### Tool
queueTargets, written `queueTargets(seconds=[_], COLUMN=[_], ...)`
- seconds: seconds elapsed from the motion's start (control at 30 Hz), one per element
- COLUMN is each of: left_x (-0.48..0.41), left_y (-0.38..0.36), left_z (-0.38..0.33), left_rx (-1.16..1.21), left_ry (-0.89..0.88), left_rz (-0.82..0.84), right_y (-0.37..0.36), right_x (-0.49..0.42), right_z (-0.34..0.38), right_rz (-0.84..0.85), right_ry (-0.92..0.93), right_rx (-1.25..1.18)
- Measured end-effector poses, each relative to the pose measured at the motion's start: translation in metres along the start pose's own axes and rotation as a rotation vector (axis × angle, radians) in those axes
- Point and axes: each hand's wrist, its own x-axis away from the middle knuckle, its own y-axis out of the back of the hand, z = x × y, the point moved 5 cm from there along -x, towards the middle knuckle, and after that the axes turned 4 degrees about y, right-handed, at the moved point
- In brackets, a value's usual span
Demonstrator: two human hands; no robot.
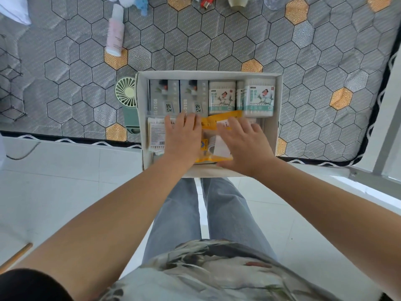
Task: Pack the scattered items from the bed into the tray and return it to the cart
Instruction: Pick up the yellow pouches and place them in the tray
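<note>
Beyond the shirt (pixel 217 276), left hand (pixel 183 136) and right hand (pixel 245 146) press flat on a yellow packet (pixel 213 123) in the tray (pixel 208 73).

Inside the tray (pixel 270 135), left hand (pixel 183 136) and right hand (pixel 245 145) flat on yellow packet (pixel 211 123)

Mattress (pixel 217 46): grey quilted cover with black-outlined hexagons, some orange, lying beyond the left hand (pixel 183 135) and right hand (pixel 245 144). Edge trim (pixel 65 139): black with white zigzag, left of the left hand. Floor (pixel 65 181): glossy white tiles, brightly lit, nearer than both. Frame rail (pixel 386 135): pale metal, far right of the right hand.
</note>
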Motion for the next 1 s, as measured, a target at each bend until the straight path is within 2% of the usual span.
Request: queueTargets(seconds=[0.1, 0.27, 0.37, 0.43, 0.77, 0.87, 1.0], left_x=[-0.003, -0.004, -0.006, -0.007, -0.007, -0.005, -0.007], left_y=[-0.001, 0.000, -0.007, -0.007, 0.000, 0.009, 0.034], left_z=[0.000, 0.002, 0.003, 0.005, 0.006, 0.005, 0.005], left_rx=[0.016, 0.102, 0.071, 0.038, 0.100, 0.146, 0.248], left_ry=[0.014, 0.040, -0.011, -0.031, 0.024, 0.047, 0.049], left_rz=[-0.018, -0.152, -0.082, -0.068, -0.044, -0.078, -0.143], right_y=[-0.012, -0.010, -0.006, -0.009, 0.008, 0.018, 0.039], right_x=[0.005, -0.003, -0.008, -0.008, 0.002, 0.004, 0.001], right_z=[0.000, -0.006, -0.002, -0.001, -0.008, -0.011, -0.016], right_rz=[0.025, -0.049, -0.088, -0.053, -0.046, -0.109, -0.277], right_ry=[0.009, -0.035, -0.002, 0.045, 0.098, 0.085, 0.043], right_rx=[0.167, 0.092, 0.069, 0.027, -0.098, -0.143, -0.251])
